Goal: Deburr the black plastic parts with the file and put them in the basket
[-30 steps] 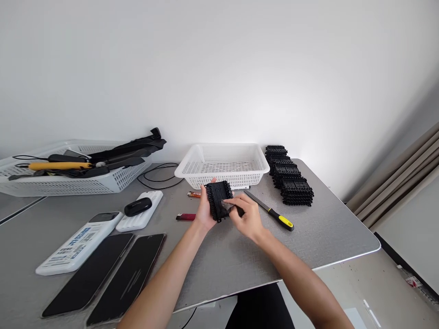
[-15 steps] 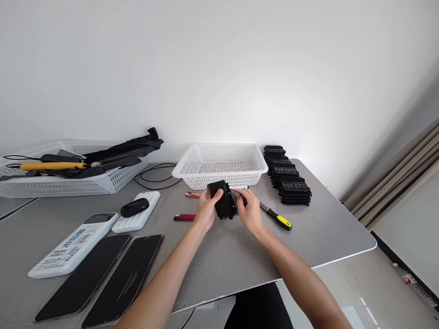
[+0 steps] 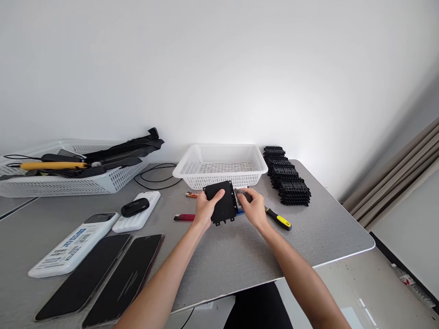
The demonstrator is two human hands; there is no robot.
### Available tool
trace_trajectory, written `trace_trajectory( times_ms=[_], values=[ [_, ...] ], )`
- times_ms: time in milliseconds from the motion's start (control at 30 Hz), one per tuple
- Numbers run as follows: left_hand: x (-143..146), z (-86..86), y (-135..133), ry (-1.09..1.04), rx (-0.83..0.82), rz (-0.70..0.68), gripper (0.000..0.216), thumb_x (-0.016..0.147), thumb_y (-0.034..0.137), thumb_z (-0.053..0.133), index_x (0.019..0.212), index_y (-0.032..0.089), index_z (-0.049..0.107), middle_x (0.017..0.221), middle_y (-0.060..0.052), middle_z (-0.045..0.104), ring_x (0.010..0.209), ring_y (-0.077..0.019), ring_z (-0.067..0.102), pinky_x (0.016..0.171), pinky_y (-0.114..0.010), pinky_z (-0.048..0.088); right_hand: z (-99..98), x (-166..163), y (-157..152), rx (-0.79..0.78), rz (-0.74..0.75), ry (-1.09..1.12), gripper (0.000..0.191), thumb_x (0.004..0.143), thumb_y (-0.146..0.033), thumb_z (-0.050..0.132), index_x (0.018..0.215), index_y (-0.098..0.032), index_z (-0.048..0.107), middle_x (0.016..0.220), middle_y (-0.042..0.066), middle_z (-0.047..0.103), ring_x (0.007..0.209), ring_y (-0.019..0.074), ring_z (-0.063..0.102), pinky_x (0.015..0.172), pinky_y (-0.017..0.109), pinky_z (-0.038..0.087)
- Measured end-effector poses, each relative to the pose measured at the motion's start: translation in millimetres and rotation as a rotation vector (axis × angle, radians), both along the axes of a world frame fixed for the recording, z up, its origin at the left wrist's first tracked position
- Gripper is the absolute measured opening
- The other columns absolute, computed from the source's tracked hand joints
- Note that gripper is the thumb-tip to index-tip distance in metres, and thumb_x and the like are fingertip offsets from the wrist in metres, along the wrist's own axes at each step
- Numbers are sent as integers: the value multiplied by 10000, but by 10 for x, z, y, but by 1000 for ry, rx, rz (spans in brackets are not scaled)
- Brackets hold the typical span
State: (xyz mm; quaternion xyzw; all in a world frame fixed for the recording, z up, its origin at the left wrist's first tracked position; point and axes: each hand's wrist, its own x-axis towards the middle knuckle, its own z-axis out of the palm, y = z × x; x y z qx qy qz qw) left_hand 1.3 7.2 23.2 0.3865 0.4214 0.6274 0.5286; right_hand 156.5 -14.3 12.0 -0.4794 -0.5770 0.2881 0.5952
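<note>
- Black plastic part (image 3: 223, 208) is up off the grey table (image 3: 240, 256), its flat, smooth face turned to the camera, just in front of the white basket (image 3: 250, 177).
- The left hand (image 3: 205, 211) has it clamped by the left edge, with the thumb lying across the face.
- The right hand (image 3: 253, 208) sits at the part's right edge with its fingers curled. That spot is blurred, so whether it actually grips the part cannot be told.
- Just past the right hand, a file with a yellow-and-black handle (image 3: 278, 219) lies on the table.
- To the right of the basket, a row of stacked black parts (image 3: 288, 180) runs along the table.
- Left of the left hand lies a red lighter (image 3: 183, 217), and an orange lighter (image 3: 192, 195) is nearer the basket.
- Further left sits a white power bank (image 3: 140, 218) with a black case (image 3: 135, 207) resting on it.
- Nearest the camera, two dark phones (image 3: 85, 274) lie side by side.
</note>
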Motion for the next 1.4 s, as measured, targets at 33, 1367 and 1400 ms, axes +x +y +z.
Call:
trace_trajectory(
  times_ms=[33,1367,1400],
  values=[
    [5,13,-12,7,0,-6,441,569,369,885,920,163,715,918,-96,739,864,-285,695,724,-362,573,8,9,6,-20,13,40,283,831,-380,583,953,-172,731,710,28,676,616,156,604,565,271,505],
    [107,-15,-58,173,116,-60,497,588,460,842,942,151,680,1035,-120,736,1054,-321,670,928,-464,525,42,36,26,0,28,41,158,819,-330,603,878,-194,658,769,12,669,644,142,579,607,266,455],
    [107,-19,-56,183,127,-57,497,593,459,838,953,155,680,1031,-118,737,1063,-321,667,932,-466,523,55,34,13,6,20,29,157,823,-331,599,873,-195,659,771,12,671,659,146,586,617,268,457]
  ],
)
